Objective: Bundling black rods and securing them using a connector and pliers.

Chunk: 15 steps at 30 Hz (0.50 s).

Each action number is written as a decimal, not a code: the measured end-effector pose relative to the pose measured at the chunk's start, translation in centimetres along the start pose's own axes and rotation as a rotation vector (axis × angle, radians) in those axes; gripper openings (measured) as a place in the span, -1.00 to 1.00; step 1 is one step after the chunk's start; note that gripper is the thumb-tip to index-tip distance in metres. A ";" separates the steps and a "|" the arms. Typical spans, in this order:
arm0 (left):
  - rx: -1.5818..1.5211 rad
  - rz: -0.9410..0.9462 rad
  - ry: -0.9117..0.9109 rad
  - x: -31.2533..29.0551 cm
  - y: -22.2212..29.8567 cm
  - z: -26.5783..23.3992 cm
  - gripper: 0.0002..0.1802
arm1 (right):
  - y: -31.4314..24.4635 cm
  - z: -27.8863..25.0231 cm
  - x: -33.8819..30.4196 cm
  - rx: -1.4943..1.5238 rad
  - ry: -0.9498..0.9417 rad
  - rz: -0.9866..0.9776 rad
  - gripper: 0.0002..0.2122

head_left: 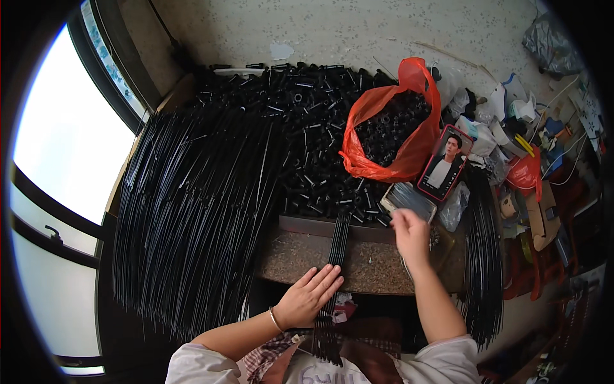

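My left hand (313, 291) lies flat, fingers stretched out, over a row of thin black rods (341, 237). These rods cross the brown speckled tabletop (294, 253) and hang past its near edge toward my lap. My right hand (411, 238) is raised beside a small shallow box (412, 200) of thin, pale, needle-like pieces. Its thumb and fingers are pinched together; whatever is between them is too small to make out. Behind the row, short black tubular parts (307, 128) with shiny bits lie in a large heap.
Left of my hands spreads a thick layer of long black rods (192, 217); another bundle (483, 256) hangs at the right. An orange plastic bag (384, 171) holds small dark parts. A phone (441, 169) leans beside it. Mixed clutter (511, 128) fills the far right. A window (70, 115) stands left.
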<state>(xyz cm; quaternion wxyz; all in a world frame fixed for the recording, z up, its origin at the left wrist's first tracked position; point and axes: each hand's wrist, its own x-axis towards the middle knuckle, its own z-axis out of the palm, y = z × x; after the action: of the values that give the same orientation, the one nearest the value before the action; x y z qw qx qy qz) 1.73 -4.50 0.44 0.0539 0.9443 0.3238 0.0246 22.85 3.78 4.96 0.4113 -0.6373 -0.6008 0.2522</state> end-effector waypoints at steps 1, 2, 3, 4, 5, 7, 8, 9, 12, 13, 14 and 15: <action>-0.007 -0.003 -0.010 -0.1 0.1 0.2 -0.20 | -0.7 1.4 -1.2 0.370 -0.214 0.379 -0.81; -0.014 -0.001 -0.016 -0.2 0.1 0.6 -0.20 | -1.3 2.6 -2.2 0.614 -0.365 0.663 -0.75; -0.030 0.003 0.065 -0.1 0.2 1.0 -0.28 | -1.6 3.3 -2.8 0.862 -0.509 0.942 -0.68; -0.045 0.005 0.147 -0.1 0.3 1.1 -0.34 | -1.5 3.8 -2.8 0.865 -0.504 0.946 -0.68; -0.046 0.009 0.145 -0.1 0.4 0.9 -0.34 | -1.3 4.2 -2.6 1.144 -0.517 0.754 -0.62; -0.171 -0.013 0.075 0.1 0.5 0.0 -0.32 | -1.6 3.6 -1.3 1.207 -0.322 0.302 -0.55; -0.171 -0.019 0.074 0.1 0.5 -0.2 -0.32 | -0.3 3.0 0.8 0.649 -0.122 -0.246 -0.59; -0.187 -0.016 0.043 0.1 0.3 -0.5 -0.32 | 0.4 1.7 1.8 0.152 0.095 -0.372 -0.66; -0.180 -0.003 0.022 0.2 0.3 -0.7 -0.30 | 0.1 -2.7 3.1 -0.397 0.159 -0.403 -0.91; -0.174 0.005 0.018 0.2 0.3 -0.4 -0.30 | 0.4 -3.3 2.9 -0.564 0.053 -0.336 -0.92; -0.181 0.009 0.025 0.2 0.3 -0.3 -0.29 | 1.3 -3.4 2.9 -0.587 -0.005 -0.379 -0.92; -0.183 0.012 0.029 0.2 0.3 -0.5 -0.29 | 2.0 -3.5 2.8 -0.613 -0.066 -0.417 -0.91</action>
<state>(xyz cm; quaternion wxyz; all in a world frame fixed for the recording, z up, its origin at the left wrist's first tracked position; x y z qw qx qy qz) 2.02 -4.63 0.95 0.1350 0.9369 0.3152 0.0681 27.20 5.85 5.65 0.2245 -0.5865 -0.7782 -0.0081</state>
